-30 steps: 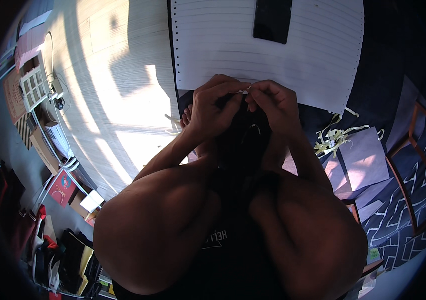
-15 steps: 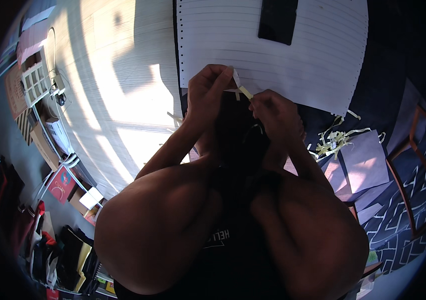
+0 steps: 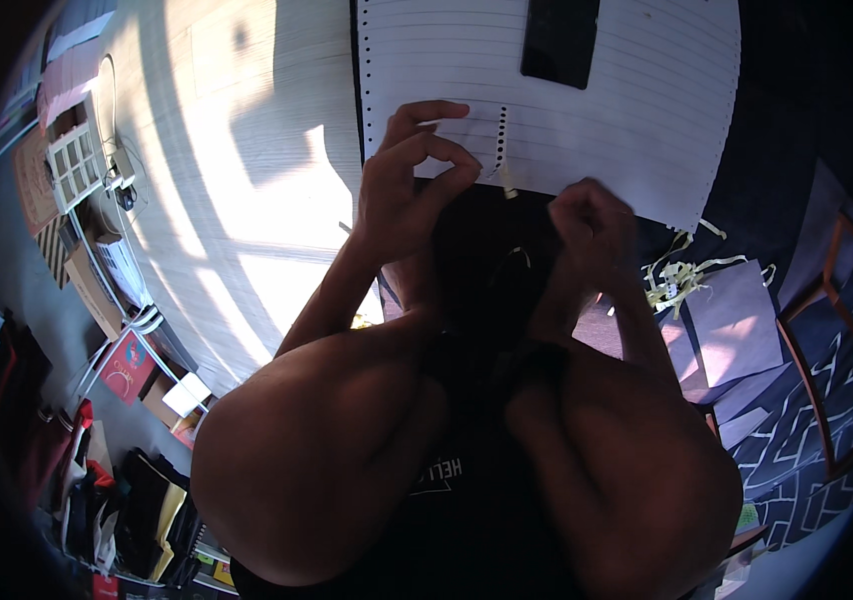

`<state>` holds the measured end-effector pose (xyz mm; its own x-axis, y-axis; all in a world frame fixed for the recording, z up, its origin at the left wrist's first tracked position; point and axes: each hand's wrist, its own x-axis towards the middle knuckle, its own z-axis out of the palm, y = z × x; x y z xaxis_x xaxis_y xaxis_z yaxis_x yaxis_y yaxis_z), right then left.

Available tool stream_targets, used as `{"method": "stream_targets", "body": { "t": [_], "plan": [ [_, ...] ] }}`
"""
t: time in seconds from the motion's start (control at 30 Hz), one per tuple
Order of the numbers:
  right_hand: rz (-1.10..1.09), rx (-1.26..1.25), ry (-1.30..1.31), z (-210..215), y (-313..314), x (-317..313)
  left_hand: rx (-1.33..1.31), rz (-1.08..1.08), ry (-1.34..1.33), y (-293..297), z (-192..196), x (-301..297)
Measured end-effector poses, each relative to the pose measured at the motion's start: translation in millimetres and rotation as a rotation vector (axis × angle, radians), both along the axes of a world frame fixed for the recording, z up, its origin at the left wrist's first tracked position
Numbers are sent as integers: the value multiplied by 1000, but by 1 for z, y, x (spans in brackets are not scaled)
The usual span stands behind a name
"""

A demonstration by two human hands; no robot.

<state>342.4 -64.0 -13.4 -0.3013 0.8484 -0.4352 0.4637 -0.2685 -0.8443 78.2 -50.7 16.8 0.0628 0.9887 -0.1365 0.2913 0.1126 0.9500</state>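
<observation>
My left hand (image 3: 417, 185) is over the near left of a lined white sheet (image 3: 637, 130) with punched side edges. Its thumb and forefinger are pinched, apparently on the near end of a narrow punched paper strip (image 3: 502, 135); the other fingers are raised. A short pale yellow piece (image 3: 510, 187) hangs at the strip's near end. My right hand (image 3: 590, 222) is at the sheet's near edge, apart from the strip. Its fingers are curled and smeared by motion, so whether they hold anything cannot be made out. A dark phone (image 3: 561, 42) lies on the sheet.
Torn pale yellow strips (image 3: 685, 285) are heaped at right, beside greyish paper sheets (image 3: 737, 325). Farther right are a brown frame (image 3: 795, 365) and patterned dark cloth (image 3: 797, 450). At left are sunlit flooring (image 3: 207, 150), a power strip (image 3: 122, 165), boxes (image 3: 92, 285) and a wire rack (image 3: 142, 318).
My right hand has come away from the strip, moving right and slightly nearer. My left hand has shifted slightly nearer. The punched strip now shows extended over the sheet.
</observation>
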Motion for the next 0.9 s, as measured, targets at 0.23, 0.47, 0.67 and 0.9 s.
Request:
{"method": "stream_targets", "body": {
  "t": [0.23,0.47,0.67,0.9],
  "plan": [
    [258,267,388,42,67,-20,67,-152,-56,12,21,-9],
    [412,237,428,21,53,-44,42,-127,-127,9,28,-10],
    [185,56,303,22,39,-38,-28,-81,-325,4,12,-11],
    [173,746,76,4,28,-45,-369,157,-546,-8,2,-3]
  ]
}}
